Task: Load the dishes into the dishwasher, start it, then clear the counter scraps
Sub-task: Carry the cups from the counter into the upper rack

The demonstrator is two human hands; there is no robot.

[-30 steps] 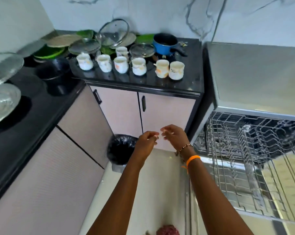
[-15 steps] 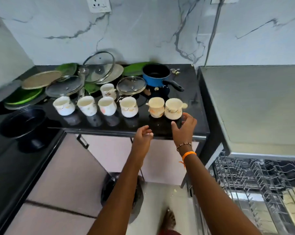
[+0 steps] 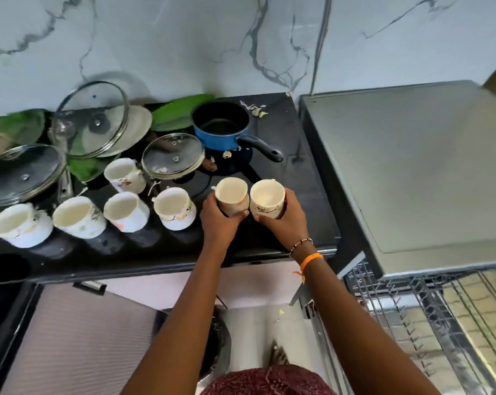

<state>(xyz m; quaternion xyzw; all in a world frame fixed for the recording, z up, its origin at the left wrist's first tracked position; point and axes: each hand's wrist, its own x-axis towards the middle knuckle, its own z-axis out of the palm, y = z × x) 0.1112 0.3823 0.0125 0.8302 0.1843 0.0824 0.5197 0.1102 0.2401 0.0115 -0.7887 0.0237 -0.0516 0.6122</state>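
Two cream cups stand side by side on the black counter [image 3: 306,178]. My left hand [image 3: 217,220] grips the left cream cup [image 3: 230,193]; my right hand [image 3: 284,220] grips the right cream cup [image 3: 266,196]. Several more white cups [image 3: 127,210] stand in a row to the left. A blue saucepan [image 3: 221,128] sits behind them, with scraps [image 3: 255,109] near the wall. The dishwasher [image 3: 417,166] stands to the right, its wire rack [image 3: 429,317] pulled out.
Glass lids [image 3: 172,155] and green plates [image 3: 178,112] crowd the back left of the counter. A black bin [image 3: 217,346] sits on the floor under my arms. Cabinet doors [image 3: 79,337] lie below the counter.
Both hands reached forward from the counter's front edge and closed round the two cream cups. The view moved closer and lower over the counter.
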